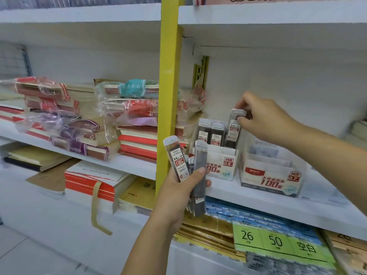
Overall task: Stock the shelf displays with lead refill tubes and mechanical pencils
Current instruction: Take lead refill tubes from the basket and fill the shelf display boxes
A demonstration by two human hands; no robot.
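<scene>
My left hand (pixel 179 192) grips a fanned bunch of lead refill tubes (pixel 177 160), flat clear cases with dark leads and red-and-white 0.5 labels, held in front of the shelf edge. My right hand (pixel 264 120) pinches the white cap of one lead refill tube (pixel 234 129), which stands tilted in the back right slot of the white HB 0.5 display box (pixel 222 165). Two more tubes (pixel 210 132) stand upright in that box's back row. To its right sits the HB 0.7 display box (pixel 272 175), clear-walled; I see no tubes in it.
A yellow upright post (pixel 168 96) splits the shelving just left of the boxes. Wrapped stacks of notebooks (pixel 83 120) fill the left shelf. Below lie blue packs and a green price label (pixel 278 241). The white shelf board (pixel 258 197) carries both boxes.
</scene>
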